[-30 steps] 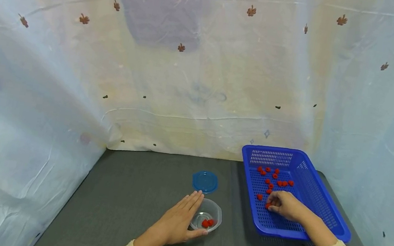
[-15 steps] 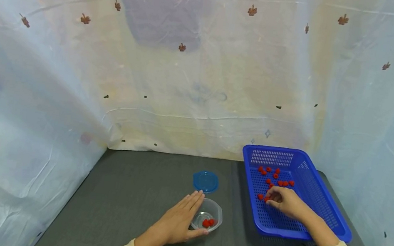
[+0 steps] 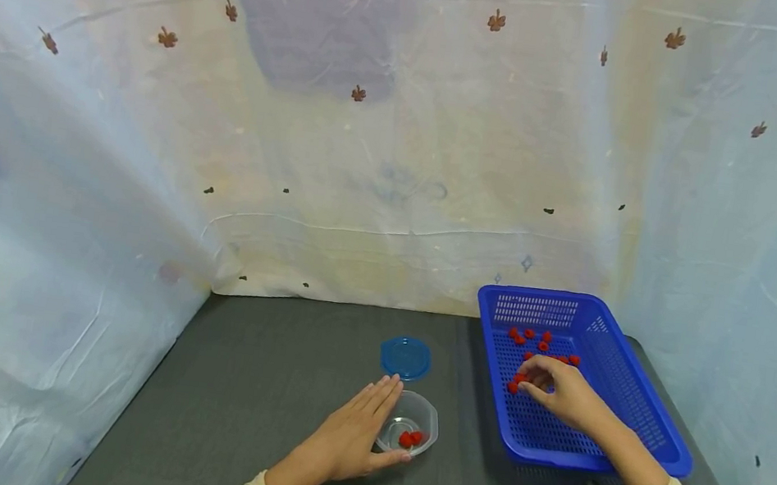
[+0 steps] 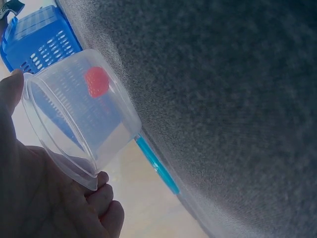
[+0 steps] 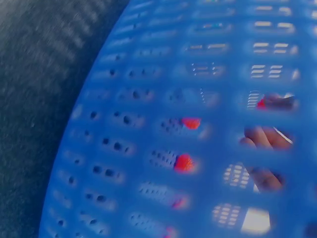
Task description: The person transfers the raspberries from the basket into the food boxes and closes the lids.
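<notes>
My left hand (image 3: 348,436) lies along the left side of a small clear plastic tub (image 3: 429,416), fingers straight and together, thumb at its near rim. In the left wrist view the tub (image 4: 116,126) has the thumb at one rim edge and fingertips beyond the other. Two raspberries (image 3: 410,439) lie inside it. Over the blue perforated basket (image 3: 638,427), my right hand (image 3: 564,396) has curled fingers pinching a raspberry (image 3: 520,378). Another raspberry (image 3: 513,388) lies just below it. In the right wrist view the basket wall (image 5: 124,148) hides most of the hand.
Several more raspberries (image 3: 543,346) are scattered toward the back of the basket. Behind the tub, a round blue lid (image 3: 405,358) lies flat on the dark grey table (image 3: 249,389). Patterned cloth (image 3: 401,153) hangs along the back and both sides.
My right hand has shifted away from me and slightly left inside the basket, with the raspberry at its fingertips. The left hand and the tub have stayed in place.
</notes>
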`<action>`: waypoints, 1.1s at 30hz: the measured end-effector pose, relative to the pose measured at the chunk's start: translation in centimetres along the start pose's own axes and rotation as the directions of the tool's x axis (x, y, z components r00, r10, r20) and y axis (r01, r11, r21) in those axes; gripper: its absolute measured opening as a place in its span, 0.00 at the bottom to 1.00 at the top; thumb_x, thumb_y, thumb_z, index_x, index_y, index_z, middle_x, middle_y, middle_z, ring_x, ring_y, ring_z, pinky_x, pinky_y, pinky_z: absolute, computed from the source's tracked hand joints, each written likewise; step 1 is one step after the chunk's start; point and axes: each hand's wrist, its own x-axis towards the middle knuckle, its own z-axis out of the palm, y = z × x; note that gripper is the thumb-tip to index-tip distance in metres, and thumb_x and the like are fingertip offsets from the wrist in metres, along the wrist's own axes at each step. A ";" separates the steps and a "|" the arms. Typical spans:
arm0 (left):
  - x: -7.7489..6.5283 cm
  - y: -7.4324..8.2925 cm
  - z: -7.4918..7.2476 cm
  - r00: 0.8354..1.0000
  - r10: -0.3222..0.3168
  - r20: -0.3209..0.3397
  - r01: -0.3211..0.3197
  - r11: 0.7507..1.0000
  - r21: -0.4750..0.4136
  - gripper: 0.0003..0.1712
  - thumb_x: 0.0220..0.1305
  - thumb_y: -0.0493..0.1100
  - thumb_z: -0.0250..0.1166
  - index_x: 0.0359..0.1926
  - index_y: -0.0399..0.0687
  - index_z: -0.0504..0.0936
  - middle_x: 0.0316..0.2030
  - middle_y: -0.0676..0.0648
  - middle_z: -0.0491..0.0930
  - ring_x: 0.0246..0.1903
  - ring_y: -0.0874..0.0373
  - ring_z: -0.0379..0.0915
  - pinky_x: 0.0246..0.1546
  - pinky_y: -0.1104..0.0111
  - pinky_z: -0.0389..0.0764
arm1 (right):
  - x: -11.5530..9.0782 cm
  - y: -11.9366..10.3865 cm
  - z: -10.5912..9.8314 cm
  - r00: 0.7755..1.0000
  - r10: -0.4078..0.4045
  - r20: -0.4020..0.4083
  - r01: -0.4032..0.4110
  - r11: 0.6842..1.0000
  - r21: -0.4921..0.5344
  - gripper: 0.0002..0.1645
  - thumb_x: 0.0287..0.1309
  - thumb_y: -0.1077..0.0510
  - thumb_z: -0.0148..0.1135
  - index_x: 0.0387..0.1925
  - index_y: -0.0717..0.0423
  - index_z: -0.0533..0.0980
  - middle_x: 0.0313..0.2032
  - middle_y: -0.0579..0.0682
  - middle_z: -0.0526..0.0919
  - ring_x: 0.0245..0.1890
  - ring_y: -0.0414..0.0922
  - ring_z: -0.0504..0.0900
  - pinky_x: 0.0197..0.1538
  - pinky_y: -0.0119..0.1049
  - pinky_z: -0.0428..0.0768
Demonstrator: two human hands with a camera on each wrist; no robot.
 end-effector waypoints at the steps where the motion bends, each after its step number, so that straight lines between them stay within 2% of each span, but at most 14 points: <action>1: 0.0 0.0 0.0 1.000 -0.001 0.002 0.001 1.000 0.001 0.62 0.73 0.82 0.48 0.87 0.43 0.47 0.87 0.44 0.45 0.86 0.51 0.39 0.84 0.54 0.52 | 0.1 -0.2 0.0 1.000 -0.009 -0.013 0.009 1.000 0.002 0.09 0.68 0.65 0.73 0.48 0.58 0.84 0.38 0.43 0.86 0.36 0.37 0.83 0.40 0.38 0.87; 11: 0.1 0.0 -0.3 1.000 0.002 -0.005 -0.002 1.000 -0.009 0.62 0.73 0.81 0.50 0.87 0.42 0.46 0.87 0.45 0.44 0.85 0.49 0.41 0.84 0.55 0.51 | 0.7 -2.6 0.3 0.992 -0.094 -0.084 0.095 0.995 0.010 0.13 0.65 0.69 0.74 0.49 0.59 0.84 0.38 0.43 0.86 0.36 0.36 0.82 0.41 0.43 0.88; 19: 0.1 0.0 -0.3 1.000 0.003 -0.004 -0.003 1.000 -0.015 0.63 0.72 0.82 0.49 0.87 0.42 0.47 0.87 0.46 0.44 0.86 0.50 0.40 0.84 0.54 0.51 | 1.1 -4.3 1.2 0.972 -0.203 -0.116 0.206 0.978 0.016 0.14 0.63 0.68 0.76 0.49 0.57 0.84 0.40 0.42 0.86 0.35 0.35 0.82 0.39 0.42 0.89; 33: 0.0 -0.1 0.1 1.000 0.009 -0.016 -0.009 1.000 0.001 0.63 0.72 0.81 0.49 0.87 0.41 0.48 0.87 0.44 0.45 0.85 0.49 0.42 0.84 0.54 0.52 | 1.3 -7.3 2.6 0.964 -0.248 -0.099 0.254 0.966 0.047 0.17 0.61 0.70 0.76 0.50 0.57 0.83 0.41 0.45 0.87 0.37 0.36 0.83 0.40 0.42 0.89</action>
